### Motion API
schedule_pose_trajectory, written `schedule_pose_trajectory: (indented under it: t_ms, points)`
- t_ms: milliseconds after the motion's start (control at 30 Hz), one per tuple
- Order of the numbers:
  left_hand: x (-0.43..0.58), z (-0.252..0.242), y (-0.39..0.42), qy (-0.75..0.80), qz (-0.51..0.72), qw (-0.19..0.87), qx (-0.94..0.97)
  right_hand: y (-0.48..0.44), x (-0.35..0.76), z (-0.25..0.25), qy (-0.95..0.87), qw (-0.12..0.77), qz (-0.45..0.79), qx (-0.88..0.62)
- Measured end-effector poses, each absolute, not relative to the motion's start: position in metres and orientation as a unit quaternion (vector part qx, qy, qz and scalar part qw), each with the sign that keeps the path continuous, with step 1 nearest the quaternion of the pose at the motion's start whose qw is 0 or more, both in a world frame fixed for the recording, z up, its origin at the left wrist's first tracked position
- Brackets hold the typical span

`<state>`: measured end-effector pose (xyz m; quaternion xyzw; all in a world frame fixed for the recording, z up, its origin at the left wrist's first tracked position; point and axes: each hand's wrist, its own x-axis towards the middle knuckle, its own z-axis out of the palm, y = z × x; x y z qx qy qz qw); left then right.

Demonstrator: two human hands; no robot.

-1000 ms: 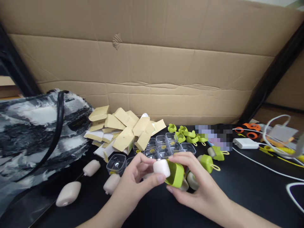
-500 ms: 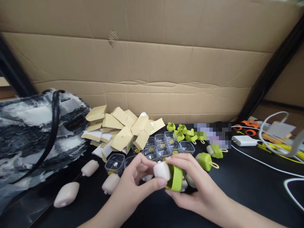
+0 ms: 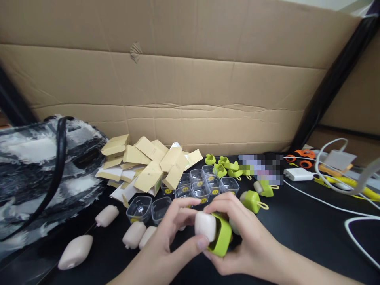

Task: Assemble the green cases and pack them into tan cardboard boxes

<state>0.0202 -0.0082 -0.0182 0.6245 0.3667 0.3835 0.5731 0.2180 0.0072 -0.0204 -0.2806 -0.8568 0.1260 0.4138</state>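
Observation:
Close in front of me, my left hand (image 3: 175, 233) has its thumb against a pale, rounded block (image 3: 204, 226) and its fingers curled behind it. My right hand (image 3: 246, 235) wraps round a hollow lime-green holder (image 3: 225, 237). The block sits at the holder's opening, partly inside it. Left of my hands lie more pale pieces, among them a rounded one with a small nub (image 3: 134, 234) and a larger pointed one (image 3: 75, 252). Beyond my right hand is a green holder with a loop (image 3: 251, 202), with a pale piece in it.
Clear plastic cups (image 3: 139, 209) with yellow stickers stand behind my hands. Farther back are opened small cardboard boxes (image 3: 150, 174) and several green holders (image 3: 234, 173). A shaggy black-and-white bag (image 3: 80, 138) is at left. White cables and a charger (image 3: 298, 174) lie at right.
My view has shifted slightly. The block and green holder have come a little lower and nearer, and the block is turned, its nub no longer showing. Both hands keep their hold.

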Motion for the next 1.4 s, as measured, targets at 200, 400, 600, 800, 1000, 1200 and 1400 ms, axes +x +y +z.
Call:
schedule_pose_trajectory:
  t_ms: [200,400,600,800,1000,1200,1400]
  points:
    - [0.023,-0.023,-0.015,0.327,0.356,0.614,0.623,0.006,0.212,-0.028,-0.848,0.44,0.097,-0.28]
    - [0.028,-0.037,-0.008,0.255,0.364,0.706,0.551,0.006,0.209,-0.027,-0.837,0.481,0.11,-0.238]
    - [0.036,-0.041,-0.013,0.21,0.347,0.792,0.456,0.001,0.202,-0.035,-0.837,0.506,0.078,-0.195]
    - [0.036,-0.041,-0.019,0.272,0.421,0.765,0.404,0.005,0.208,-0.03,-0.859,0.462,0.044,-0.219]
    - [0.03,-0.035,-0.013,0.282,0.473,0.646,0.528,0.004,0.215,-0.017,-0.862,0.451,0.105,-0.204]
    - [0.024,-0.042,-0.013,0.283,0.482,0.515,0.65,0.004,0.214,-0.024,-0.847,0.443,0.204,-0.213]
    - [0.021,-0.048,-0.01,0.248,0.46,0.465,0.714,0.0,0.213,-0.025,-0.834,0.436,0.239,-0.238]
